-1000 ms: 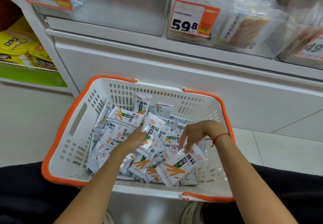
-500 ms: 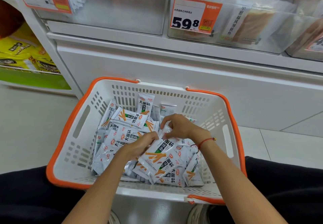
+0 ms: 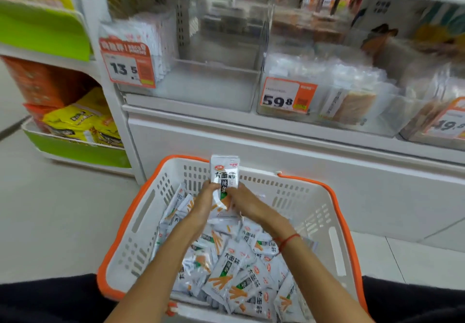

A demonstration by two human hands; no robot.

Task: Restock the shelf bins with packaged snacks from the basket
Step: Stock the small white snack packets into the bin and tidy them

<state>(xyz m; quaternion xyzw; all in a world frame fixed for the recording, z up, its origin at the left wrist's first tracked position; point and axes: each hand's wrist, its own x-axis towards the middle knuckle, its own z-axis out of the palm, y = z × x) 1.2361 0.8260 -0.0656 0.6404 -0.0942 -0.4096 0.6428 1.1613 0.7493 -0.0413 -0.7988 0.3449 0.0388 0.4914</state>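
Note:
A white basket with an orange rim (image 3: 141,212) sits on the floor in front of me, holding several white snack packets (image 3: 234,269) printed with orange sticks. My left hand (image 3: 205,203) and my right hand (image 3: 245,203) together grip a small upright stack of these packets (image 3: 224,174), raised above the basket's far side. Above stands a clear shelf bin (image 3: 201,81) with a 13.5 price tag (image 3: 127,67). A few matching white packets (image 3: 148,38) stand at its left end; the rest of the bin is bare.
To the right, a clear bin tagged 59.8 (image 3: 288,96) is full of clear-wrapped snacks, and another tagged bin (image 3: 445,121) follows. A white shelf front (image 3: 276,161) rises behind the basket. Green side racks (image 3: 75,151) with yellow bags stand at the left. My dark-clothed knees flank the basket.
Both hands have come together and lifted a stack of packets out of the pile. My view has tilted up, showing more of the shelf bins.

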